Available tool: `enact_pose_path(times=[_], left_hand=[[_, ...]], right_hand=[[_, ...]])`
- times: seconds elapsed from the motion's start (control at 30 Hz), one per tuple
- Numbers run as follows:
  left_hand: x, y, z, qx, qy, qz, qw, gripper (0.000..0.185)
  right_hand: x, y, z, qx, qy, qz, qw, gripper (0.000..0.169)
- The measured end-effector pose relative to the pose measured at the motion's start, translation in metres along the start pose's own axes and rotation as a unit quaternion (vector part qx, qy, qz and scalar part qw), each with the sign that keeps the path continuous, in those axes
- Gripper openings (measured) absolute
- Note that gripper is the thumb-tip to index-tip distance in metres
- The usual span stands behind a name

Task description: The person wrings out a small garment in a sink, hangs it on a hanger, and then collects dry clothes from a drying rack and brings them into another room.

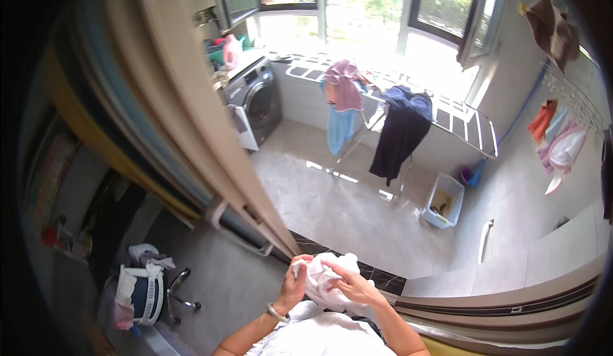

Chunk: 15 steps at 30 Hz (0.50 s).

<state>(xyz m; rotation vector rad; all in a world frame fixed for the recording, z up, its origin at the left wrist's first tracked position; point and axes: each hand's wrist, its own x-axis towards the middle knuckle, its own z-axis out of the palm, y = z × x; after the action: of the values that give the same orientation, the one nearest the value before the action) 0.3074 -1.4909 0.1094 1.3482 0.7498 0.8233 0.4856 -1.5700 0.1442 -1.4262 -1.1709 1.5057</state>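
Observation:
A bunched white cloth point(335, 293), probably a garment, is held between both my hands close in front of my body. My left hand point(293, 282), with a bangle point(278, 312) on its wrist, grips the cloth's left side. From the right, my right hand point(352, 284) has its fingers in the folds. The cloth's shape is hidden by its folds. Below my hands lies a dark marbled door sill point(383, 278).
A sliding door point(215, 140) with a handle point(242, 234) stands at left. Beyond the sill, a folding drying rack point(471, 126) carries clothes, including dark trousers point(400, 135). A washing machine point(258, 100), a clear plastic bin point(444, 200) and a wheeled chair point(143, 293) are around.

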Motion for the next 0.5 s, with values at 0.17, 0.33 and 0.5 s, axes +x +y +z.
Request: enact_pose_path(times=[0.17,0.33,0.5], left_hand=[[0.068,-0.01,0.071,0.061,-0.192,0.074,0.977,0.082],[0.159,-0.008,0.102,0.063,-0.22,0.056,0.972,0.07],[0.24,0.0,0.135,0.058,-0.189,0.044,0.979,0.051]], right_hand=[[0.019,0.013,-0.064,0.047,0.112,-0.087,0.989,0.055],[0.039,-0.014,-0.146,0.065,0.102,-0.122,0.985,0.063],[0.066,-0.045,-0.243,0.068,0.115,-0.1,0.986,0.051]])
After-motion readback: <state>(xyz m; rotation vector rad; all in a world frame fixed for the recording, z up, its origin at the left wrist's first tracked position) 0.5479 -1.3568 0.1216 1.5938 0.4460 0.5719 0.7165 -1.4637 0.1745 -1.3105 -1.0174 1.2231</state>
